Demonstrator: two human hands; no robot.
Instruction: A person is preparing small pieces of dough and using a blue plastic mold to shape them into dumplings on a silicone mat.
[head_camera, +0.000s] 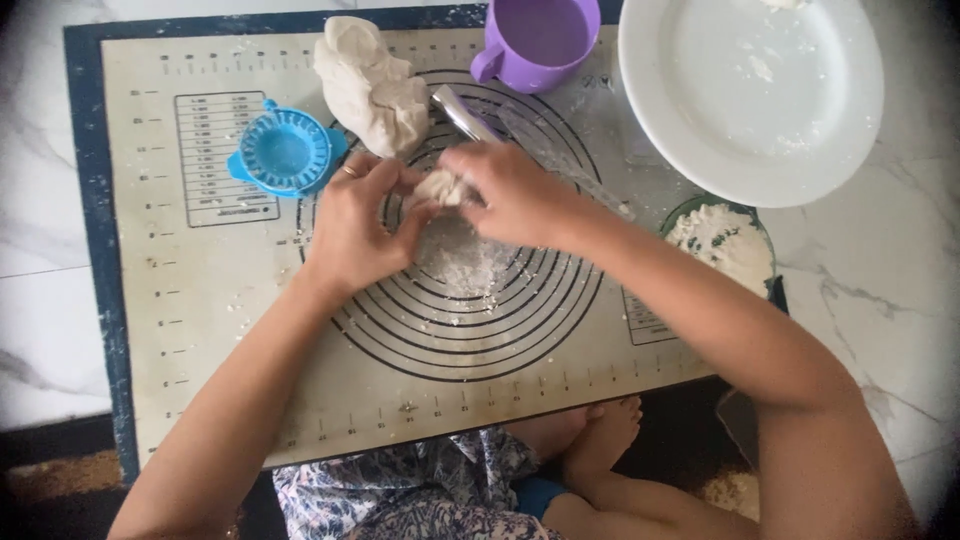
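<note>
My left hand (358, 225) and my right hand (515, 192) meet over the middle of a beige pastry mat (200, 280) printed with black rings. Both pinch one small lump of white dough (440, 187) between their fingertips. A ring shows on a left finger. Loose flour (465, 262) is scattered on the mat just below the hands. A bigger mass of dough (372, 85) lies at the mat's far edge, above my left hand. A metal tool (462, 112) pokes out from behind my right hand.
A blue round dumpling press (286, 152) sits left of the dough mass. A purple cup (535, 42) stands at the far edge. A white plate (752, 92) is at the far right, with a glass bowl of flour (722, 240) below it. My feet (590, 440) show beneath the mat.
</note>
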